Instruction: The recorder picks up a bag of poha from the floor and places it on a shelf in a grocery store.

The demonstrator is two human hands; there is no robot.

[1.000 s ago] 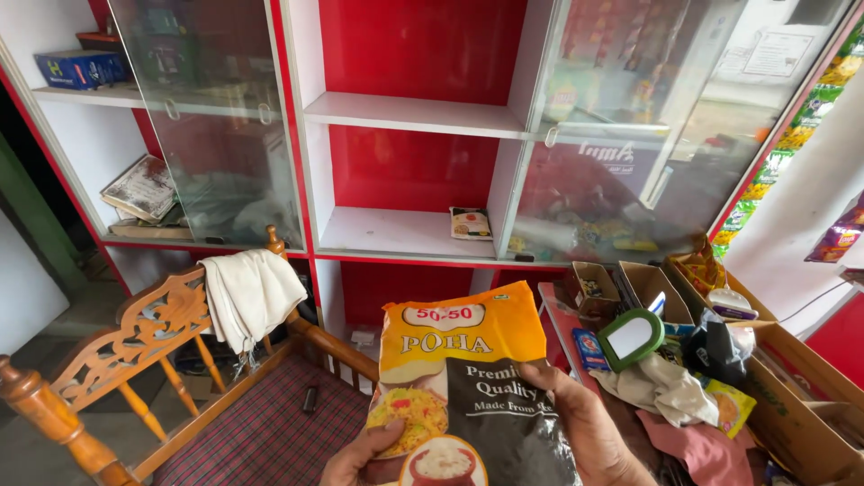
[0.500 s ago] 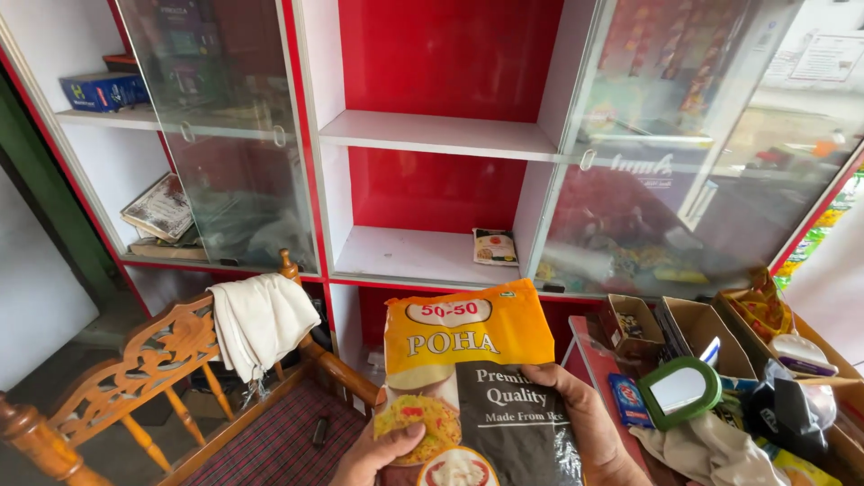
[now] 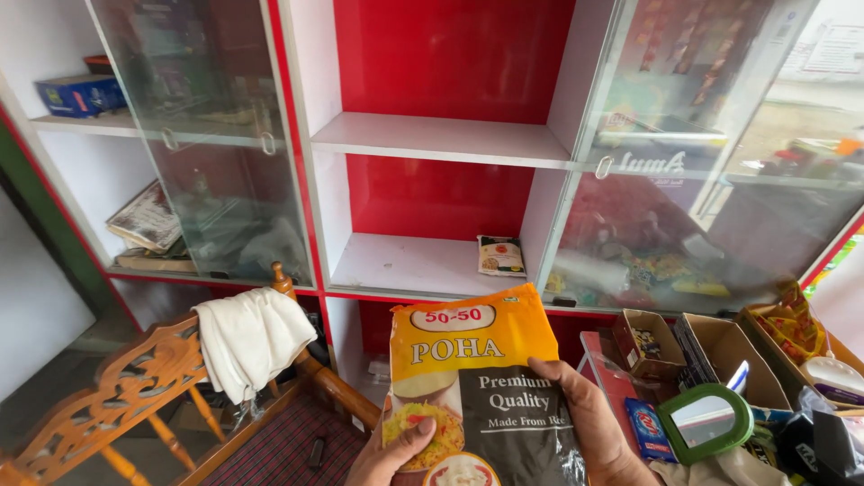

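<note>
Head view: both hands grip the yellow and black packet (image 3: 477, 387) from below, left hand (image 3: 387, 454) and right hand (image 3: 589, 423) at its sides, upright for reading, before the open shelf (image 3: 423, 265) holding a small packet (image 3: 500, 256).

Showing glossy, crinkled plastic film on the yellow-and-black food packet (image 3: 477, 387). Presenting carved, varnished wood on the chair (image 3: 117, 396), draped with soft white cloth (image 3: 252, 337). Reflecting in smooth glass on the cabinet doors (image 3: 216, 153). Appearing as matt brown cardboard on the boxes (image 3: 711, 346).
</note>
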